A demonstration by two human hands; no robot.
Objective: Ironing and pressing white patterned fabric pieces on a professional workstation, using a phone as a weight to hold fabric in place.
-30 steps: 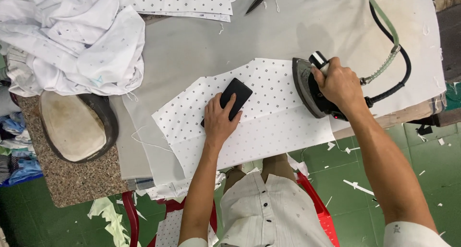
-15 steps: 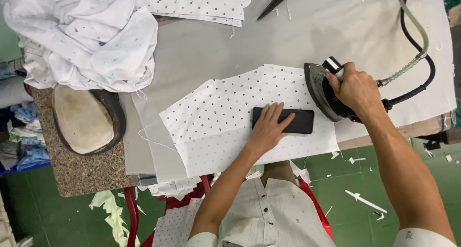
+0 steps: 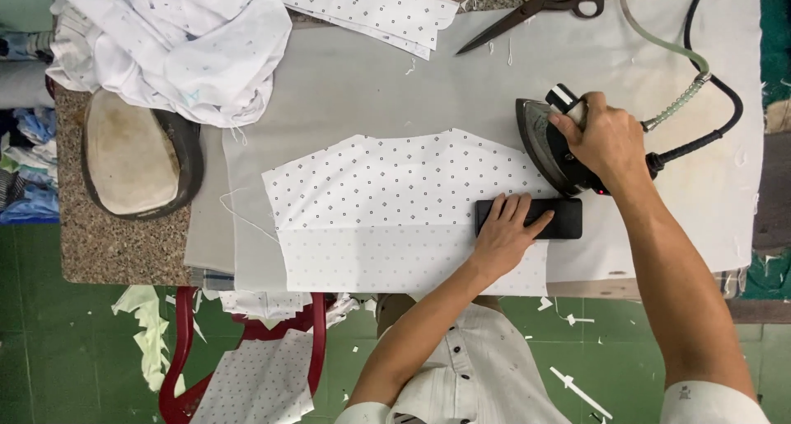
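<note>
Fingers (image 3: pixel 512 214) flat atop black block (image 3: pixel 564 218)

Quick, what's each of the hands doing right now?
Left hand: open, flat on the black rectangular block.
Right hand: closed on the dark steam iron's handle.

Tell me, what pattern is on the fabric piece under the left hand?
White fabric piece with small dark diamond-like dots, shown best in the head view.
</note>
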